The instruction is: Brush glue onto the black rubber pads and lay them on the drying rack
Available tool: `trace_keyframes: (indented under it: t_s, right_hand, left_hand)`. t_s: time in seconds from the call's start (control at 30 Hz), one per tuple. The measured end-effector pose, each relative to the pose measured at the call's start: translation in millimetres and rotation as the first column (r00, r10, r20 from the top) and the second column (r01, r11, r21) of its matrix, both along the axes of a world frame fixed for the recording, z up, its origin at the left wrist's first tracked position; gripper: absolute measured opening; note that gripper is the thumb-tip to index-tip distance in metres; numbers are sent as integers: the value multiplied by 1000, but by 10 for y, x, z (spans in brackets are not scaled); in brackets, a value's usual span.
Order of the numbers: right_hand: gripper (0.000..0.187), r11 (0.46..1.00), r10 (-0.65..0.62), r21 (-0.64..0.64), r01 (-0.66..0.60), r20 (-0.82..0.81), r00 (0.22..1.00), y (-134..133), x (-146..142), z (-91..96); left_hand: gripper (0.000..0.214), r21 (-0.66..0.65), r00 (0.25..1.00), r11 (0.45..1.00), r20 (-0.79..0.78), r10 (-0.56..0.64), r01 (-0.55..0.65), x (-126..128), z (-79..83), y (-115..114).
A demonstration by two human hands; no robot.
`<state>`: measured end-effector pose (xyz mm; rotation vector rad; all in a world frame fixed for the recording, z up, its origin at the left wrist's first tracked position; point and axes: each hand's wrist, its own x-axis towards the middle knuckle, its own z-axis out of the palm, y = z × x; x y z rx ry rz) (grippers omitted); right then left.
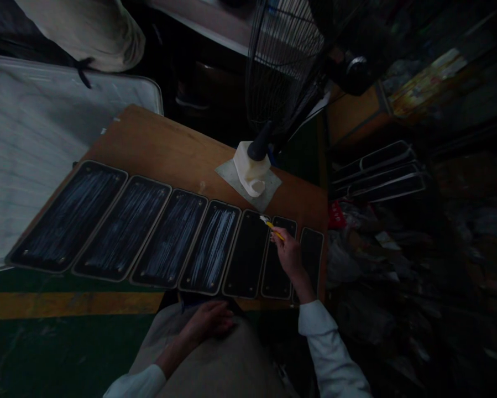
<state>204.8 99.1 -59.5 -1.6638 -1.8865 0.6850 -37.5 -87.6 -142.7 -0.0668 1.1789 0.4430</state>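
My right hand (288, 249) grips a small brush (275, 229) by its yellow handle. The white tip points left over the top end of a bare black panel (245, 257). My left hand (213, 319) rests on my lap with nothing visible in it, its fingers loosely extended. To the left, a black panel (213, 243) carries thick white streaks. Three more panels beyond it show thinner whitish smears, such as the leftmost panel (72, 215). Two bare panels lie to the right, partly behind my right hand and arm. A cut-open white plastic jug (248, 166) stands behind the row.
The panels lie side by side on a brown wooden board (169, 138); the jug sits on a grey sheet (227, 172). A fan (285, 61) stands behind. A white surface (32, 121) is at left, another person's leg (94, 33) behind it. Strapped bundles (381, 171) and clutter are at right.
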Motion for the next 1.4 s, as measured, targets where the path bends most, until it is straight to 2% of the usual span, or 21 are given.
trace_keyframes:
  t_s: [0.13, 0.27, 0.43, 0.57, 0.67, 0.73, 0.83, 1.03, 1.13, 1.2, 1.27, 1.4]
  right_hand:
    - [25, 1000, 13, 13, -14, 77, 997, 48, 75, -114]
    - [24, 999, 22, -49, -18, 67, 998, -179, 59, -150]
    - [22, 987, 81, -142, -74, 42, 996, -830, 1, -73]
    - [21, 967, 108, -233, -103, 8, 994, -1452, -58, 48]
    - [19, 952, 103, -287, -109, -35, 994, -1707, -75, 179]
    - [18, 943, 86, -317, -100, -60, 994, -1671, -55, 258]
    - [19, 946, 40, -316, -66, -90, 995, -1306, 13, 283]
    - [23, 996, 72, -49, -74, -50, 996, -211, 78, -9]
    - [25, 994, 102, 33, -102, 9, 995, 63, 27, -142]
    - [25, 991, 126, 39, -128, 51, 991, 45, -15, -193]
    - [23, 987, 162, 6, -163, 72, 984, -144, -54, -212]
    - [22, 956, 275, -122, -265, 74, 958, -877, -118, -143]
  left_hand:
    - [17, -107, 989, 987, 71, 131, -123, 123, 16, 64]
    - [3, -120, 976, 973, 59, 207, -199, 235, -21, 93]
    - [5, -200, 959, 942, 37, 283, -270, 322, -76, 76]
    - [12, -195, 955, 940, 48, 293, -279, 332, -110, 70]
    - [14, -198, 957, 941, 38, 288, -276, 333, -131, 71]
    - [12, -189, 962, 946, 21, 271, -263, 332, -137, 71]
    - [12, -175, 978, 963, 6, 209, -204, 325, -126, 71]
    - [16, -160, 990, 977, -4, 139, -138, 303, -27, 89]
    - [15, -158, 990, 977, -15, 140, -140, 303, 20, 112]
    - [15, -162, 988, 975, -24, 150, -152, 305, 28, 122]
    - [16, -173, 987, 972, -34, 156, -160, 308, 20, 125]
    - [14, -176, 984, 968, -26, 177, -179, 311, -17, 116]
